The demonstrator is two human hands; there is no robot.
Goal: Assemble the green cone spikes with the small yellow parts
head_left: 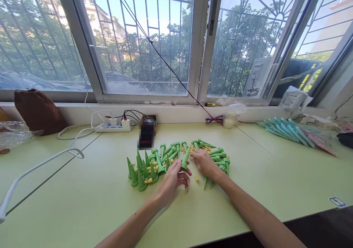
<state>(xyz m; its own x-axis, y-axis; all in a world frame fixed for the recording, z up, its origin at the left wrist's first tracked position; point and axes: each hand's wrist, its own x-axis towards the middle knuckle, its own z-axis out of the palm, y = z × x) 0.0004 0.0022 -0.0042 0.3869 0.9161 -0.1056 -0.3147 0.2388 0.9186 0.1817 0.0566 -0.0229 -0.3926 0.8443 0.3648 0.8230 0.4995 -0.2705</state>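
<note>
My left hand (175,178) holds a green plastic spike (186,158) between thumb and fingers; its capped wide end points down and its thin tip points up. To the right, my right hand (205,162) is bent over the small yellow plastic pieces (207,150), fingers pressed together. What its fingertips pinch, if anything, is hidden. One loose yellow piece (196,178) lies between the hands. Left of them, several green cones (141,182) stand point up with yellow pieces among them. More green spikes (219,155) lie on their sides behind and right of my right hand.
A pale green table (275,189) carries everything. Behind the spikes stand a small box (152,121) with a blurred dark front and a power strip (113,126). A white curved tube (41,163) crosses the left side. Blue-green packets (289,130) lie at right, a jar (230,120) by the window.
</note>
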